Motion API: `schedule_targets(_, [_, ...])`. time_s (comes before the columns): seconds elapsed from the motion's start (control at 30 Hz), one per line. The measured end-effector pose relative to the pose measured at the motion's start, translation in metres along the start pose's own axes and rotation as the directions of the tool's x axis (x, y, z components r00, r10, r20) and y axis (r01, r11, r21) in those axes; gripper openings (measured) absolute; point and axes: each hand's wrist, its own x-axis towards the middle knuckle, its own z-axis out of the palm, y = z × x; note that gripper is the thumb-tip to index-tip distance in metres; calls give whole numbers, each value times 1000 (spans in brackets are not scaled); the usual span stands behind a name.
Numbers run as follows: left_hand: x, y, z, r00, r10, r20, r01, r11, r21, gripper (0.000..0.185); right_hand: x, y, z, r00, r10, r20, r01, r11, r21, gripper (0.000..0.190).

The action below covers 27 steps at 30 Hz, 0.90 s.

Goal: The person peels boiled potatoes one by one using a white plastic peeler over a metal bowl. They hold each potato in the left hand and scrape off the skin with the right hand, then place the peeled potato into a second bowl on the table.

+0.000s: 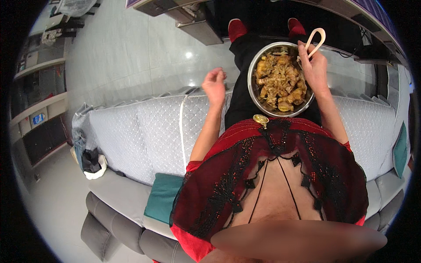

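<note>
A round stainless steel bowl [251,82] rests on my lap, over black trousers. Inside are browned chicken pieces [291,98] mixed with pale, soft shreds that look like cooked onion or similar [278,77]. My right hand [314,67], at the bowl's right rim, grips a cream-coloured utensil with a U-shaped end [321,34]. The loop points up and away from me; its lower part is hidden by the fingers. Left of the bowl, my left hand [214,86] is raised in the air with fingers curled towards the thumb. Nothing shows in it.
I sit on a grey sofa with a pale quilted cover [158,128]. A teal cushion [164,197] lies on the left. Ahead stands a dark-topped table [263,16], my red shoes [237,30] below it. A shelving unit [41,108] and glossy tiled floor [125,56] are further left.
</note>
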Motion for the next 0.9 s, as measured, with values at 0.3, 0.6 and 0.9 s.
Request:
schedule_targets(0.3, [-68,92,70,464,292,837,-743,643,187,9,-23,9,-13,996,-76,-35,81,780,620,43])
schedule_targets(0.6, [-88,99,98,574,116,810,-358,926,121,30,-28,-3,-12,967,-49,250,-181,555,812,53])
schedule_targets(0.9, [-98,95,101,610,120,783,-210,978,14,21,-39,4,-9,969,-80,233,-132,630,765,44])
